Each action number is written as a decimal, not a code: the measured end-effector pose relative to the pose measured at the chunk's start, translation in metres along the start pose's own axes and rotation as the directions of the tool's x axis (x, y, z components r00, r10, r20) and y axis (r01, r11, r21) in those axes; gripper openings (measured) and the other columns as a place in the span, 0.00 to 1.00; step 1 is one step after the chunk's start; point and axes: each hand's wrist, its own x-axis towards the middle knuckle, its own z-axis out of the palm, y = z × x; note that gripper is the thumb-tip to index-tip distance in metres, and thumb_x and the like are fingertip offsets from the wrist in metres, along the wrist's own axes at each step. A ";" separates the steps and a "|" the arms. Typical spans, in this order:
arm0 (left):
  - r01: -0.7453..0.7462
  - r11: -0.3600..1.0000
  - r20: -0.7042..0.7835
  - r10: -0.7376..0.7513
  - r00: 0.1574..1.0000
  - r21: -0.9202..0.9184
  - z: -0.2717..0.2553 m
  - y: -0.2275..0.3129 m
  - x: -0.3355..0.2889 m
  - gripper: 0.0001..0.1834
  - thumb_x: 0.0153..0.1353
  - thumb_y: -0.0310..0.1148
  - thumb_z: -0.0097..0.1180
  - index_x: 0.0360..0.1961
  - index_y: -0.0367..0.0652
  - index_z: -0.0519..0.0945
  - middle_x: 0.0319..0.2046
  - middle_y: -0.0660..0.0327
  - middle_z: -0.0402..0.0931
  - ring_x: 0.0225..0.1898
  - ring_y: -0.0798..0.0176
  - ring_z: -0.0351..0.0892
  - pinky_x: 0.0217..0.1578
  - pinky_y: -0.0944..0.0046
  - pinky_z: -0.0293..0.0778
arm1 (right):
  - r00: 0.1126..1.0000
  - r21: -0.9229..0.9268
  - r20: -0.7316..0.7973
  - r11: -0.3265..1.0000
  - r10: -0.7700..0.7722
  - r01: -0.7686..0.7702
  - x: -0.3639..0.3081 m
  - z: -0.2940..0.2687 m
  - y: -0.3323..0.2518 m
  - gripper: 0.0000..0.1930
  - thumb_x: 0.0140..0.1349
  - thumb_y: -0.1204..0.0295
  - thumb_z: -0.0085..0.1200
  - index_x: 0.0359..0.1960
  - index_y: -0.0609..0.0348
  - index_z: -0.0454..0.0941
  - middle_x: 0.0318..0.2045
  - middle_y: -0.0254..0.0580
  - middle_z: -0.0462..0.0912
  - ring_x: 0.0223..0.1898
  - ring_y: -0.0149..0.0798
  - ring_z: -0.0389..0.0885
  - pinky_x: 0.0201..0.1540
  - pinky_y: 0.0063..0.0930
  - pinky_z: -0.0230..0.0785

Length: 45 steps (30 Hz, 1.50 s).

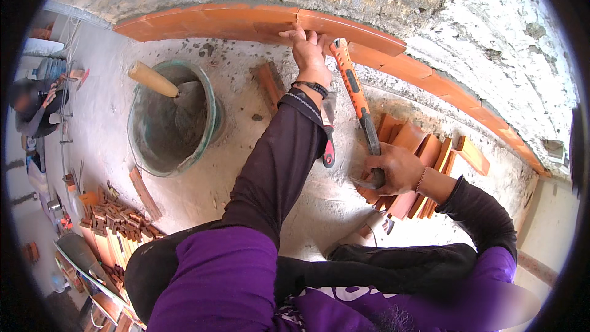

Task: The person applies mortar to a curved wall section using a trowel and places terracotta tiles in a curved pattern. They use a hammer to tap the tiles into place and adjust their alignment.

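Along the foot of the wall runs a row of terracotta tiles (203, 23), with a second course begun at its right part. My left hand (310, 58) is open, its fingers resting against the upper tile (350, 32) near a joint. My right hand (396, 169) grips a hammer (354, 89) by its head end. The orange and black handle points up toward the wall, its butt end at or close to the tile; contact is unclear. Under my left forearm lies a flat-bladed tool with a red and black handle (329, 147), partly hidden.
A green bucket (212, 95) of grey mortar stands left, with a wooden-handled trowel (153, 80) in it. Stacked tiles (424, 154) lie beside my right hand. Tile pieces (144, 193) and a larger pile (120, 221) are at lower left. Another person (43, 107) is at far left.
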 end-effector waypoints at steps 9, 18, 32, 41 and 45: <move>0.133 0.985 0.184 -0.152 0.971 0.114 -0.016 0.024 0.005 0.53 0.57 0.78 0.08 0.76 0.55 0.43 0.73 0.50 0.50 0.72 0.56 0.50 0.69 0.49 0.35 | 0.999 -0.110 0.035 0.994 0.023 -0.019 0.005 -0.026 0.006 0.16 0.34 0.68 0.70 0.28 0.48 0.79 0.32 0.40 0.77 0.32 0.48 0.80 0.34 0.44 0.72; 0.150 0.988 0.256 -0.155 0.954 0.037 -0.015 0.028 0.010 0.54 0.57 0.78 0.10 0.76 0.53 0.41 0.76 0.51 0.37 0.77 0.59 0.24 0.70 0.42 0.20 | 0.999 -0.183 0.011 0.982 0.040 -0.037 0.007 -0.031 0.002 0.15 0.34 0.68 0.69 0.28 0.49 0.79 0.31 0.39 0.77 0.32 0.47 0.79 0.32 0.42 0.69; 0.159 0.972 0.337 -0.093 0.937 -0.174 0.008 -0.003 0.000 0.44 0.60 0.75 0.26 0.70 0.64 0.57 0.76 0.65 0.41 0.70 0.56 0.48 0.67 0.49 0.42 | 0.998 -0.046 -0.041 0.998 0.038 -0.040 -0.012 -0.005 -0.003 0.12 0.41 0.65 0.69 0.28 0.47 0.80 0.30 0.41 0.77 0.37 0.48 0.79 0.38 0.42 0.73; -0.098 0.990 0.401 0.131 0.907 -0.102 0.004 -0.019 0.024 0.43 0.62 0.74 0.28 0.68 0.54 0.57 0.76 0.68 0.32 0.76 0.41 0.23 0.71 0.44 0.24 | 0.988 -0.053 0.038 0.987 0.151 -0.148 -0.025 -0.011 -0.016 0.18 0.36 0.66 0.73 0.28 0.51 0.77 0.25 0.41 0.75 0.33 0.51 0.79 0.34 0.45 0.72; 0.114 0.986 0.339 -0.065 0.938 -0.125 0.011 -0.014 0.019 0.45 0.62 0.74 0.26 0.69 0.55 0.54 0.76 0.68 0.34 0.76 0.41 0.23 0.71 0.45 0.23 | 0.991 -0.053 -0.111 0.995 0.078 -0.084 -0.025 -0.014 -0.006 0.20 0.33 0.69 0.74 0.29 0.53 0.76 0.24 0.41 0.75 0.32 0.52 0.78 0.34 0.44 0.71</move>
